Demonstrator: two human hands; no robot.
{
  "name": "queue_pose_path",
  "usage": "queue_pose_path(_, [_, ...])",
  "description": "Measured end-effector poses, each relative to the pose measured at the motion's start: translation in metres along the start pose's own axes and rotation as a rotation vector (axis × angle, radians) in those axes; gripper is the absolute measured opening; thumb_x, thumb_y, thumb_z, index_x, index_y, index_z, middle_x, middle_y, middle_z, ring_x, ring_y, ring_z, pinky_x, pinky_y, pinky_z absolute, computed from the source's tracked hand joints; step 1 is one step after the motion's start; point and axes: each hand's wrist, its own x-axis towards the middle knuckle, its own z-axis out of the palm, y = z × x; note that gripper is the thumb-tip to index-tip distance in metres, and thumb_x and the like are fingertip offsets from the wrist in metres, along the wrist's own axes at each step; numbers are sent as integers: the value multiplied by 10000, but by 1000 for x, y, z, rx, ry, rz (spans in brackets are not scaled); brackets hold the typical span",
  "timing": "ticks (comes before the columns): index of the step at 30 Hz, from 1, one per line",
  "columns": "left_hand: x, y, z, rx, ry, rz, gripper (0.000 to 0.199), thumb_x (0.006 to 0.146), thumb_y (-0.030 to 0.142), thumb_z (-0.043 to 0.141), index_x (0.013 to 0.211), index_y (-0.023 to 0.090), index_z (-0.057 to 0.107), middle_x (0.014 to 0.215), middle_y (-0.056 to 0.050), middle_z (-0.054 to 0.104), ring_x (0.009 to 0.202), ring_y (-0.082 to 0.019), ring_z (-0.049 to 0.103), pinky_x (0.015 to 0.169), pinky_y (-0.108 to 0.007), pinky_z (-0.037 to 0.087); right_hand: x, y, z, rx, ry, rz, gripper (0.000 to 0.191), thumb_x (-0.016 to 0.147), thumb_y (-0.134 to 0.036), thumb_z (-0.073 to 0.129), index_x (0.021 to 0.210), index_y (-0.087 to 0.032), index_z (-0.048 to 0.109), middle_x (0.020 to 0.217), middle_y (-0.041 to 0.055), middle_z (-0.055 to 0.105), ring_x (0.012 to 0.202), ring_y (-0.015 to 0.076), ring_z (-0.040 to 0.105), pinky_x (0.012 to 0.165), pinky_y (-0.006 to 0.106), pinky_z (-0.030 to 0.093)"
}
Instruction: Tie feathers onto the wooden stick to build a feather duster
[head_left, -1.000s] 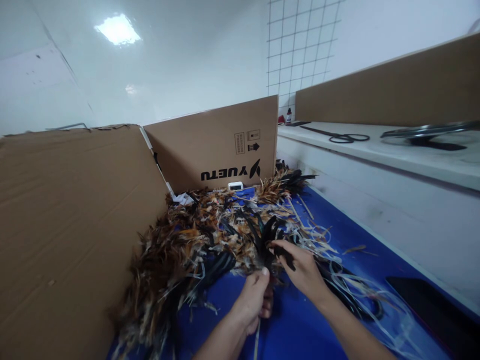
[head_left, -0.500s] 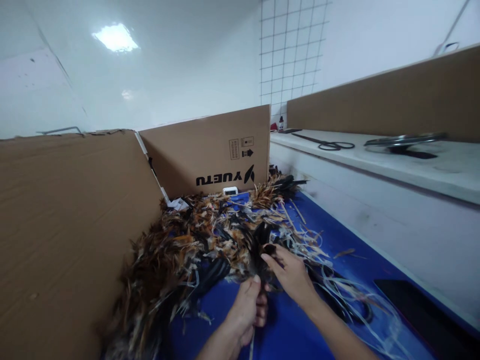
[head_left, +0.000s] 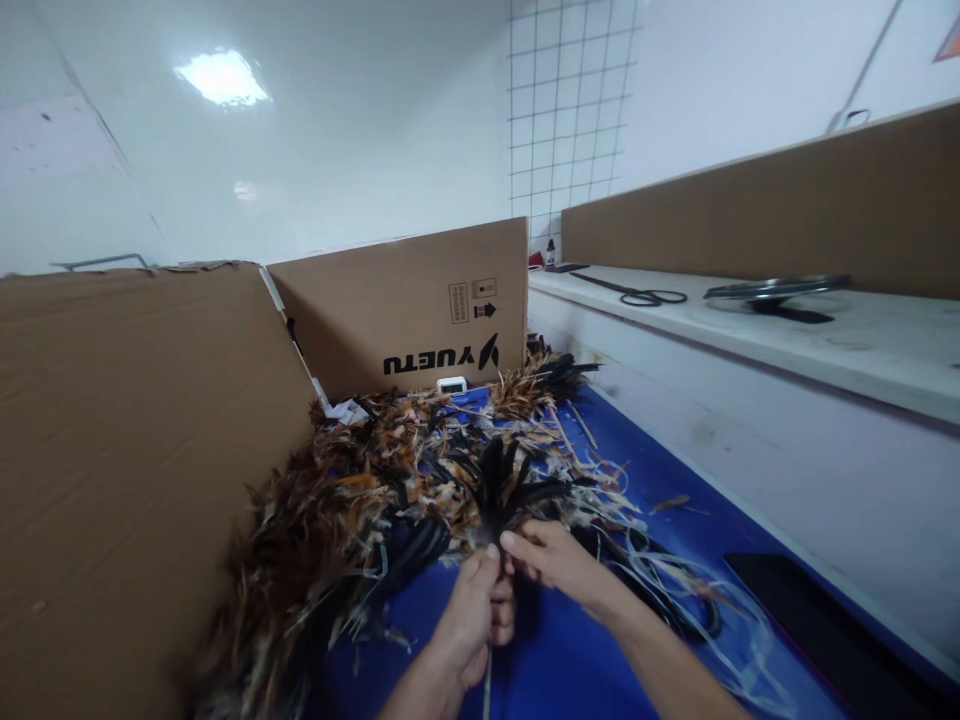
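My left hand (head_left: 476, 600) is closed around the base of a bundle of black feathers (head_left: 495, 485), which fans upward and away from me. A thin pale stick (head_left: 487, 685) comes out below that fist. My right hand (head_left: 551, 560) meets the left at the bundle's base, thumb and fingers pinched on the feathers there. The exact grip point is partly hidden by the fingers. Behind and left of the bundle, loose brown and black feathers (head_left: 322, 530) lie heaped on the blue surface (head_left: 420, 630).
Cardboard panels (head_left: 135, 450) and a printed one (head_left: 420, 300) wall the left and back. A small white device (head_left: 451, 385) stands at the back. Pale plastic strips (head_left: 697, 590) and a black flat object (head_left: 810, 620) lie right. Scissors (head_left: 652, 297) rest on the white ledge (head_left: 892, 335).
My right hand has come down and left to the bundle's base, beside the left hand. The black feathers now show spread out in a fan. The view has shifted slightly.
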Motion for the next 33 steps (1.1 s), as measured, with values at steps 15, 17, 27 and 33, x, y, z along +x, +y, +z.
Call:
queue_pose_path(15, [-6, -8, 12, 79, -60, -9, 616, 585, 766, 488, 777, 191, 380, 524, 104, 225, 383, -12, 145, 385, -187, 51, -1, -3, 12, 373, 9, 59, 394, 689, -494, 645, 586, -134, 526, 472, -32, 501, 400, 70, 425, 416, 213, 323])
queue_pose_path(17, [-5, -10, 11, 66, -77, -9, 592, 609, 748, 491, 778, 191, 380, 526, 103, 215, 383, -12, 130, 389, -187, 43, -1, -2, 11, 372, 3, 75, 383, 688, -481, 650, 580, -141, 512, 453, -41, 489, 387, 64, 414, 399, 202, 300])
queue_pose_path(27, [0, -16, 5, -152, -173, -120, 452, 721, 597, 532, 838, 169, 441, 548, 72, 303, 386, -27, 199, 370, -182, 121, 0, 4, 6, 387, -35, 83, 375, 684, -465, 660, 591, -135, 507, 455, -42, 498, 371, 51, 415, 379, 178, 293])
queue_pose_path(33, [6, -18, 1, -167, -277, -52, 427, 822, 521, 431, 854, 107, 535, 554, 1, 457, 461, -85, 405, 515, -257, 373, 0, 3, 2, 411, -73, 10, 375, 686, -448, 658, 553, -123, 528, 425, -51, 462, 328, 30, 355, 345, 176, 257])
